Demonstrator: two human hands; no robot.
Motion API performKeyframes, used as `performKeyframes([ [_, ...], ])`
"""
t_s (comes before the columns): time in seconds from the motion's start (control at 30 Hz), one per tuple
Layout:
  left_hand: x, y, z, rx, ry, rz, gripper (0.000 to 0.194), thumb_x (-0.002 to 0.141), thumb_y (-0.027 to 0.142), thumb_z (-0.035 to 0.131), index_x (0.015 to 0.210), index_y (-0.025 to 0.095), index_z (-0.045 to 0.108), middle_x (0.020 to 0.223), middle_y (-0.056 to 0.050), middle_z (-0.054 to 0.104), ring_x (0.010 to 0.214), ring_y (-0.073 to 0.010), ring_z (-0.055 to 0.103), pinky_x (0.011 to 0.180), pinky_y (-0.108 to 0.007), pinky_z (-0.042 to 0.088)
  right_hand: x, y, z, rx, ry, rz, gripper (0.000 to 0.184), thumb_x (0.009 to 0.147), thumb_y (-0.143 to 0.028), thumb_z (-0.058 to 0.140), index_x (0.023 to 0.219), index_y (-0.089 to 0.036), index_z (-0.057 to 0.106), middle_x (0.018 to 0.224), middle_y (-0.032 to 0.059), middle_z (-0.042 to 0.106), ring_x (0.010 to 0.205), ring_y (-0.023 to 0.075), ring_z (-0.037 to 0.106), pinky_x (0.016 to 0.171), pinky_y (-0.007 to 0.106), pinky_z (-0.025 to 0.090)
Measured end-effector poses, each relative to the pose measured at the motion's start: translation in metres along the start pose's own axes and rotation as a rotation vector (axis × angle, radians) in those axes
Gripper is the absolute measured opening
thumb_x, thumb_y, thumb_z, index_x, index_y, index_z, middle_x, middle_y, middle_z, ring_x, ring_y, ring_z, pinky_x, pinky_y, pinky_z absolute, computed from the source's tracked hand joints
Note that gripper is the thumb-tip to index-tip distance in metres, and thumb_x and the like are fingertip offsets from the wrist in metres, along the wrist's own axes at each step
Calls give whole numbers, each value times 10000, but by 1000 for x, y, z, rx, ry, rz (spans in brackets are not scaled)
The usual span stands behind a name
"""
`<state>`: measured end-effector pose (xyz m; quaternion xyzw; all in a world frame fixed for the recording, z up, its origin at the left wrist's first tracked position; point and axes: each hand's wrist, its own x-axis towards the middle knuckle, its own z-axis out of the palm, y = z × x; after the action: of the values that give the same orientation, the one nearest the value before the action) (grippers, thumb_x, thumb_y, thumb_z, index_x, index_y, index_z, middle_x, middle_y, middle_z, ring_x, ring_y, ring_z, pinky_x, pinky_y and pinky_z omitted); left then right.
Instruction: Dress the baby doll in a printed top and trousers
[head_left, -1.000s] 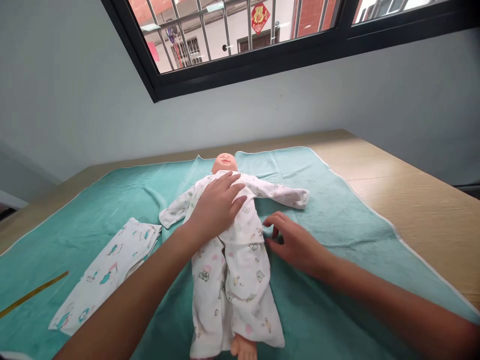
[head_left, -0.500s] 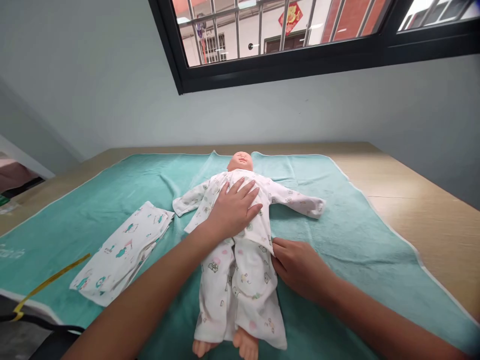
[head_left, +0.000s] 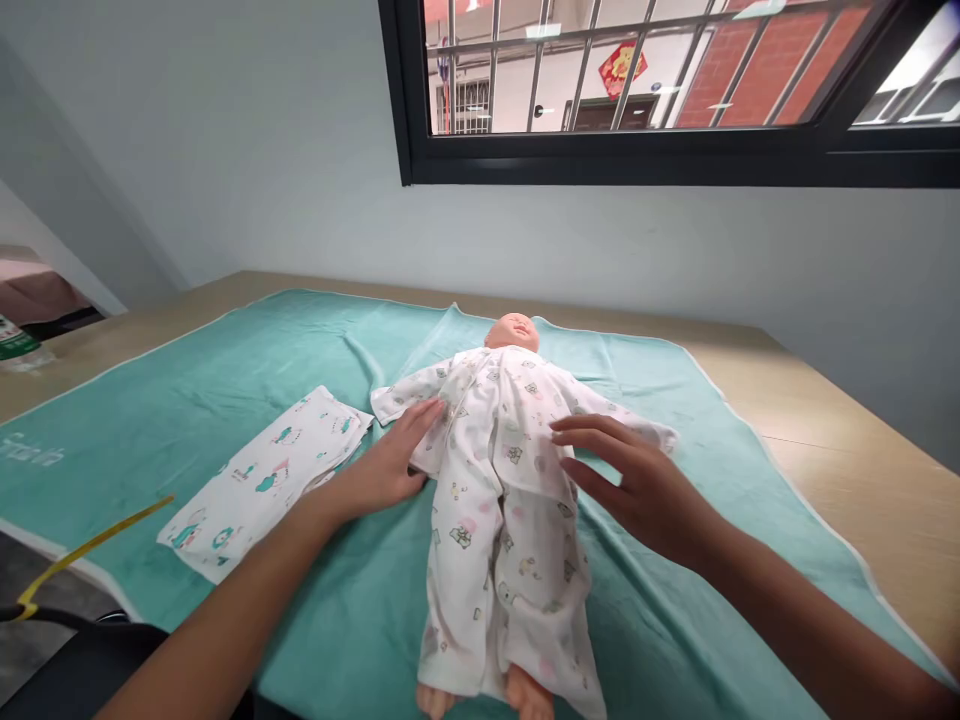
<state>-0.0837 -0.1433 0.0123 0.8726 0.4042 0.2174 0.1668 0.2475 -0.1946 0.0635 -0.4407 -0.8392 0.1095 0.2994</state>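
On the desk (head_left: 825, 440) at far left, a plastic bottle (head_left: 16, 345) partly out of view, contents unclear. Face up on a teal towel (head_left: 247, 350), a clothed doll (head_left: 525, 450), with a broad stretch of towel out to the pale right edge. At the doll's sides, left hand (head_left: 386, 468) and right hand (head_left: 649, 485), each in a wide, unloaded grip.

The baby doll (head_left: 513, 332) lies face-up mid-frame in loose white printed pajamas (head_left: 465, 560), sleeves spread, bare feet (head_left: 529, 692) at bottom centre.
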Motion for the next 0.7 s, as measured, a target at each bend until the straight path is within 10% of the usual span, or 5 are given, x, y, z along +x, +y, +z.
performKeyframes([
  [0.13,-6,-8,8,43,-15,-48,1001,783,375,721,1580,272,125,1622,-114,240,1467,-322,289,1162,-474,353,35,-9,32,-115,-23,-145,391,980,-314,506,1368,-274,543,1467,78,518,1380,291,442,1074,521,459],
  [0.3,3,-10,14,76,169,-72,265,923,245,501,1121,194,669,1210,-101,657,1140,-256,586,1013,-425,457,53,-2,56,-217,-50,-113,537,1002,-367,460,1508,-203,388,1573,108,369,1480,280,278,1187,542,302],
  [0.53,3,10,-13,-461,827,-505,295,948,463,485,810,213,560,696,26,541,673,-136,517,621,-223,455,44,5,67,-280,-16,-130,589,994,-301,449,1558,-233,291,1600,85,306,1490,273,249,1196,535,274],
  [0.7,25,55,-36,-382,822,-348,266,951,421,504,793,215,564,669,23,522,619,-121,485,576,-212,427,44,3,68,-264,-19,-115,551,998,-311,442,1529,-193,353,1596,99,316,1487,276,260,1199,526,247],
])
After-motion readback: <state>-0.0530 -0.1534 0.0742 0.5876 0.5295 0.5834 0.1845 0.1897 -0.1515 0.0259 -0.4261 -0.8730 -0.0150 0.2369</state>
